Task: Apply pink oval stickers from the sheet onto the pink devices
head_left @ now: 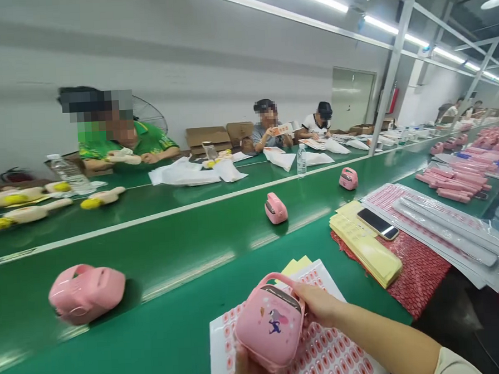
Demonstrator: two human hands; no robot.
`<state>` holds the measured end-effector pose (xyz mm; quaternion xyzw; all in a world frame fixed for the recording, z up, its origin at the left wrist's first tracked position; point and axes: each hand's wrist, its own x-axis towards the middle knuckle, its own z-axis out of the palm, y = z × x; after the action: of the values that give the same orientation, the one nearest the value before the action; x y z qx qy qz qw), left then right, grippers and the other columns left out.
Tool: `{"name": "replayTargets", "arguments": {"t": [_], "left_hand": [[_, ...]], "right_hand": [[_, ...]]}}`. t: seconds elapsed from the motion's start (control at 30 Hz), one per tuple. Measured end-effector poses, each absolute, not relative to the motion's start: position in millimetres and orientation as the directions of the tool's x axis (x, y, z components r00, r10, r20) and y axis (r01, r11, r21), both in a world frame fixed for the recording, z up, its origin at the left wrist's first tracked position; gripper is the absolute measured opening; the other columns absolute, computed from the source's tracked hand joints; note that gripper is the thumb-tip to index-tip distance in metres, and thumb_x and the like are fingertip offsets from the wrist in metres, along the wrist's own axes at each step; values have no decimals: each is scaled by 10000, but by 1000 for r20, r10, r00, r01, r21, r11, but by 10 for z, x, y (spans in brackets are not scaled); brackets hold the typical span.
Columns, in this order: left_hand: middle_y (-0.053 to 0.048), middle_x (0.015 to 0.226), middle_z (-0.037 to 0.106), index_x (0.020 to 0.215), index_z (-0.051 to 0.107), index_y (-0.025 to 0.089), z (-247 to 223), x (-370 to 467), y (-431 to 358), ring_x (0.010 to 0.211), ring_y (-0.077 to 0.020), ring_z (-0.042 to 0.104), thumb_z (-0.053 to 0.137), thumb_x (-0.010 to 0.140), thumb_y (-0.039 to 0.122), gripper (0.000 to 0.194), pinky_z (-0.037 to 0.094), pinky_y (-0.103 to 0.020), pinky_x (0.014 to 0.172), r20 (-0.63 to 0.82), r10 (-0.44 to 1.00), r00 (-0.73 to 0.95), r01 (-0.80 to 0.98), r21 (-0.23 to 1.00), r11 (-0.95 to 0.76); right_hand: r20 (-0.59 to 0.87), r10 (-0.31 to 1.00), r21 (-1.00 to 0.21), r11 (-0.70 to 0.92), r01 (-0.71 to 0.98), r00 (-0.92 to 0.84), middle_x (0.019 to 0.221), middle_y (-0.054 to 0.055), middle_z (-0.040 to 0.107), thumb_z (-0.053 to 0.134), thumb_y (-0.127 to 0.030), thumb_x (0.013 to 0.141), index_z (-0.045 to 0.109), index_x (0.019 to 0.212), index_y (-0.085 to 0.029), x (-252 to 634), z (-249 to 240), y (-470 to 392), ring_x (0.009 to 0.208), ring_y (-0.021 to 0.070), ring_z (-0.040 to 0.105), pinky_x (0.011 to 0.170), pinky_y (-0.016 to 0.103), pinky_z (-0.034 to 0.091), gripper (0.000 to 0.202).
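Note:
A pink rounded plastic device [270, 326] with a loop handle, a dark strip near its top and a printed cartoon figure is between my hands. My right hand [316, 303] is closed on its upper right side by the handle. At its lower left edge, my left hand [247, 367] grips it from below, partly cut off by the frame. Beneath the device lies a white sheet [345, 352] with rows of pink and red oval stickers. The corners of yellow paper [296, 264] stick out behind it.
More pink devices stand on the green conveyor belt [185, 240], such as one at the left [88, 293]. To the right are a yellow paper stack [365, 248], a phone [377, 223] and plastic-wrapped sheets [439, 221]. Several co-workers sit across the belt, one in a green shirt [150, 139].

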<state>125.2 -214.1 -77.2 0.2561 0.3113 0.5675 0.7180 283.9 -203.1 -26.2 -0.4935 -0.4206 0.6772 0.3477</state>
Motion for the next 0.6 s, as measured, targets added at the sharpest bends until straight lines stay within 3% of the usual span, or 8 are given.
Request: {"name": "replayTargets", "arguments": {"t": [0.07,0.13,0.2,0.23,0.33,0.47,0.6], "left_hand": [[-47,955,666,1119,523,330,-725,1272,-2166,1096,-330,477,488,579,716,664,455,-487,822,-194,960,201,-712,645,279],[-52,982,660,1132,515,318,-643,1276,-2153,1086,-329,488,486,603,697,651,462,-483,814,-222,951,215,-730,611,308],[-52,1000,655,1132,512,321,-545,1248,-2114,1061,-330,508,514,583,690,662,482,-469,785,-239,950,202,-736,603,308],[-49,1005,653,1133,509,328,-499,1226,-2091,1048,-327,517,523,574,689,666,492,-458,767,-241,952,187,-738,606,298],[-29,1015,650,1143,491,363,-413,1154,-2033,1019,-308,537,522,577,686,652,510,-423,727,-239,961,141,-745,613,262],[-10,1015,652,1162,468,390,-409,1110,-1997,1023,-296,534,510,599,672,631,503,-417,735,-231,964,129,-750,614,247],[-1,1014,656,1148,484,391,-370,1127,-2003,1035,-299,524,487,594,690,630,507,-409,717,-260,960,101,-732,634,249]], "right_hand": [[-255,955,-957,-227,178,-150,651,-1,533,452,-583,714,532,877,-174,3089,-233,-2103,525,114,515,512,263,423,447],[34,994,-870,-23,492,107,934,53,547,630,-410,650,527,1033,-191,3453,-106,-2102,749,147,547,710,298,434,454],[163,906,-698,-174,695,391,1023,83,523,547,-291,735,522,1083,-175,3864,51,-2051,853,170,538,802,302,406,368],[175,825,-613,-336,715,538,1017,86,523,505,-268,763,530,1079,-169,4060,117,-2016,875,176,537,801,292,404,332],[152,738,-553,-488,676,657,898,120,545,500,-212,748,587,986,-106,4501,188,-1913,838,229,548,737,313,406,275],[108,717,-537,-541,647,689,648,61,538,529,-162,693,621,650,-129,4683,39,-1836,666,196,554,621,265,395,106],[132,678,-570,-545,615,723,706,50,552,473,-168,719,608,658,-143,4697,-89,-1829,633,151,539,595,232,385,150]]}}
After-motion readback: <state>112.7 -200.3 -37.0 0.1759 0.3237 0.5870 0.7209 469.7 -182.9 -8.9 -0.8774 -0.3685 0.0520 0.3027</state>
